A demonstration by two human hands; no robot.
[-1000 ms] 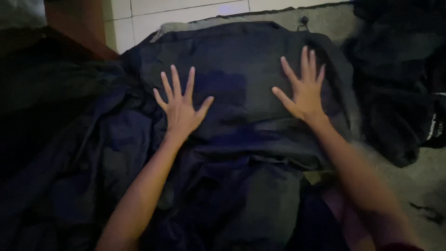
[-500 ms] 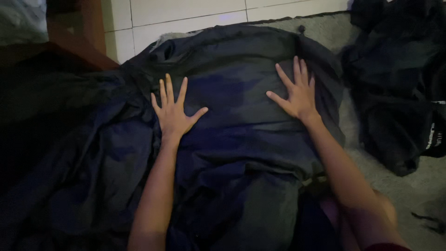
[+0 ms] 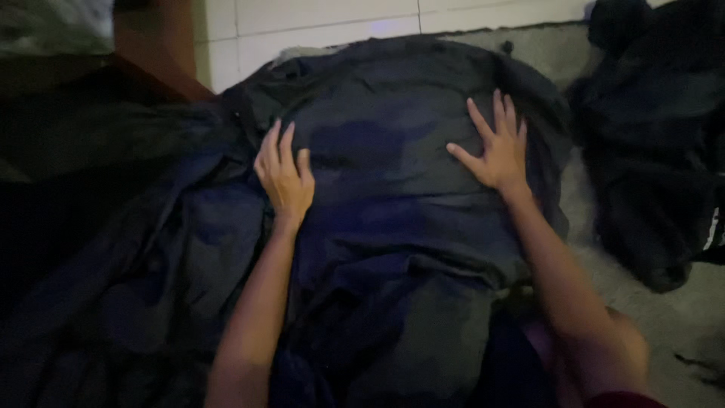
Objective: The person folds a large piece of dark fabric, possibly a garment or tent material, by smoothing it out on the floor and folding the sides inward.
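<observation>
Dark garment (image 3: 393,189) lies spread on the floor under both palms. I see left hand (image 3: 285,175) flat on it, fingers near together, pinning the fabric; right hand (image 3: 495,151) flat too, fingers splayed, probably to smooth it. Beyond the fingertips, white tiled wall (image 3: 325,23); right of right-hand fingers, black heap (image 3: 657,166).

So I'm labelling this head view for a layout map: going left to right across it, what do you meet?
Brown wooden furniture edge → left hand flat on the dark blue cloth → right hand on the same cloth → black bundle of fabric on the grey floor.
</observation>
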